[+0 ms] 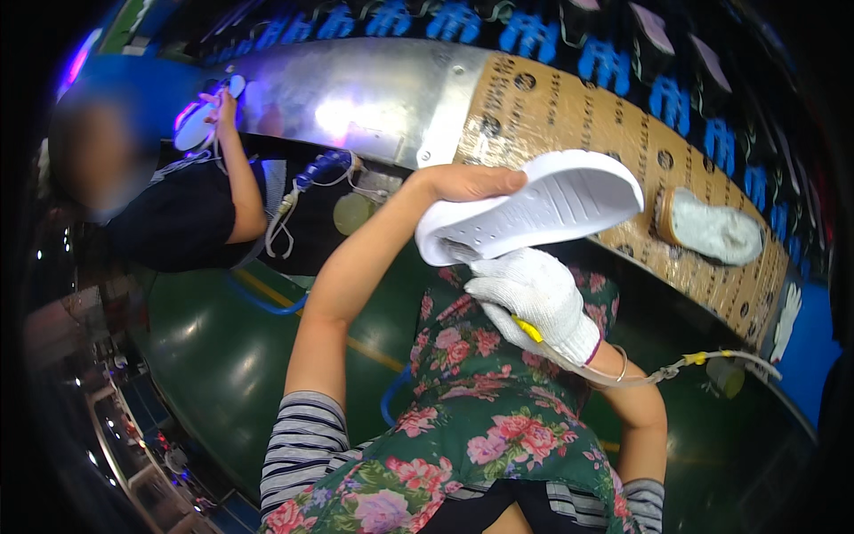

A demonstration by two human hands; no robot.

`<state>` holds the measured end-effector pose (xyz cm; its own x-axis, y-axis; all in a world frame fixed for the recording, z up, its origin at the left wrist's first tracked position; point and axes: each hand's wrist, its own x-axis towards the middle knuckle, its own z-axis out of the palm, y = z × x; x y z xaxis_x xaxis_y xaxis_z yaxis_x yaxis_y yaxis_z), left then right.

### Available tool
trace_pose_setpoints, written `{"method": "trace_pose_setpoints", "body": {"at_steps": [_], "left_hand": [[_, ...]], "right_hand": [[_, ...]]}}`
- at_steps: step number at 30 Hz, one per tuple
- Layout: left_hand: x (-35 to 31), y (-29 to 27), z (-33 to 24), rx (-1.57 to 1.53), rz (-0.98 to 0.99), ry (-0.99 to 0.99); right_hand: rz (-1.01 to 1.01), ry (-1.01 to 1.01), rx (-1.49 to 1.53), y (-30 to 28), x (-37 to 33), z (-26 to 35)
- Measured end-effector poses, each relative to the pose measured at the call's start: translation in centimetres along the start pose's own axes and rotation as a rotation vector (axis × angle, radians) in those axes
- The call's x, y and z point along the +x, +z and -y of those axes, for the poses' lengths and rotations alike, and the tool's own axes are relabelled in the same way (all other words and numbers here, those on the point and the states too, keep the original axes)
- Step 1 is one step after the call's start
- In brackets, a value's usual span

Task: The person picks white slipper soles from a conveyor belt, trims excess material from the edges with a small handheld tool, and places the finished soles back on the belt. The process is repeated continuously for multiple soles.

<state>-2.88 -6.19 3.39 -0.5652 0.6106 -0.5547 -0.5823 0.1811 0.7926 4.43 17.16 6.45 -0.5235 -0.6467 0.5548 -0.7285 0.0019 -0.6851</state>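
A white shoe sole [569, 200] is held up over the bench edge, its ribbed inner side facing me. My bare left hand [471, 182] is closed on its upper left edge, with the thumb lying along the rim. Just below the sole, my right hand [529, 298] wears a white knitted glove. Its fingers are closed around a hose-fed tool with a yellow part [527, 328], mostly hidden by the glove. The glove's fingertips are at the sole's lower left end, where a small greyish patch shows inside. From the glove, a clear hose [658, 376] runs off right past my wrist.
A second whitish sole with a tan rim [712, 227] lies on the cardboard-covered bench [614, 116]. A white glove [786, 320] is at its right end. Blue shoe-shaped pieces [529, 36] line the back. At left, a co-worker's hand [222, 111] is near a sole under violet light.
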Motion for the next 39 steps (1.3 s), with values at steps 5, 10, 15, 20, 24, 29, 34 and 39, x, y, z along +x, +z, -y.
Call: {"method": "trace_pose_setpoints", "body": {"at_steps": [5, 10, 15, 20, 24, 29, 34, 39], "left_hand": [[2.2, -0.3, 0.6, -0.167, -0.068, 0.136], [5.4, -1.5, 3.5, -0.63, -0.009, 0.982], [1.9, 3.0, 3.9, -1.186, -0.518, 0.955], [-3.6, 7.7, 9.4, -1.284, 0.016, 0.764], [-2.5, 10.6, 10.6, -1.524, 0.169, 0.67], [-0.7, 14.2, 9.4, -1.408, 0.127, 0.738], [0.5, 16.0, 8.2, -1.624, 0.208, 0.855], [0.7, 17.5, 7.7, -1.141, -0.349, 0.664]], "right_hand": [[-0.016, 0.34, 0.317, -1.2, 0.5, 0.3], [-0.589, 0.897, 0.848, -2.5, -0.5, -1.3], [-0.73, 0.968, 0.998, -1.7, -0.9, -1.7], [-0.659, 0.967, 0.968, -0.8, -1.7, -2.0], [-0.59, 0.807, 0.89, -1.1, -0.1, -1.2], [-0.372, 0.397, 0.178, -4.9, 1.5, 0.3], [-0.238, 0.126, -0.184, -6.9, 4.4, 2.2], [-0.21, -0.066, -0.332, -6.8, 5.0, 0.8]]}}
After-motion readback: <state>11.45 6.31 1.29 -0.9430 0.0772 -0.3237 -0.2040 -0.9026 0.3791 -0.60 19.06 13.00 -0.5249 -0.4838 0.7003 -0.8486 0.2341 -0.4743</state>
